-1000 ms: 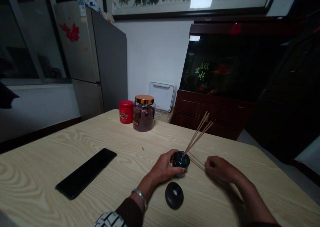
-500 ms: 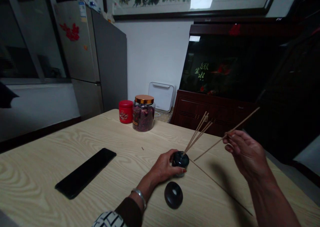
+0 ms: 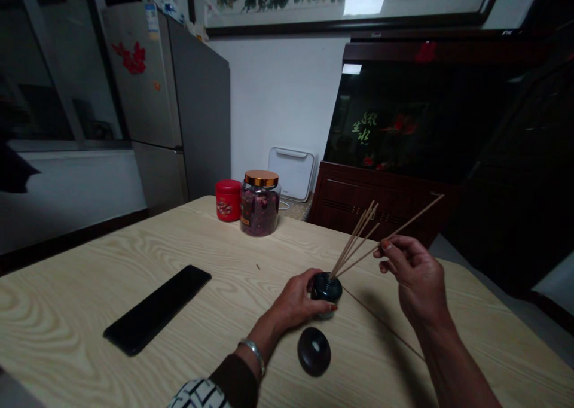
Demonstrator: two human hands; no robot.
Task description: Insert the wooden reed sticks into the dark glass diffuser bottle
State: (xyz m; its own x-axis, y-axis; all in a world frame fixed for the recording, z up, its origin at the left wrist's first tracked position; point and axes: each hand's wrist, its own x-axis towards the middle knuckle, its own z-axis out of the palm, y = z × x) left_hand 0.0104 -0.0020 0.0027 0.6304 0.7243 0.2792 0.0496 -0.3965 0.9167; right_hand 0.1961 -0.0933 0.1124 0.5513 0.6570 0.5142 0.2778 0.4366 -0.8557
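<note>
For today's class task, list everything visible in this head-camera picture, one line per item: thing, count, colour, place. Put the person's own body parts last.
Wood-grain tabletop: one, pale beige, across the foreground.
Flat smartphone: one, black, on the table at left.
Round glass bottle: one, dark, on the table.
Thin wooden sticks: several, tan, standing in the bottle.
Long wooden stick: one, tan, in the right hand.
Ring-shaped disc: one, dark brown, on the table near the bottle.
Lidded glass jar: one, copper lid, dark red contents, far table edge.
Round tin: one, red, beside the jar.
Refrigerator: one, grey, back left.
Left hand: one, around the bottle.
Right hand: one, raised, pinching the stick.
</note>
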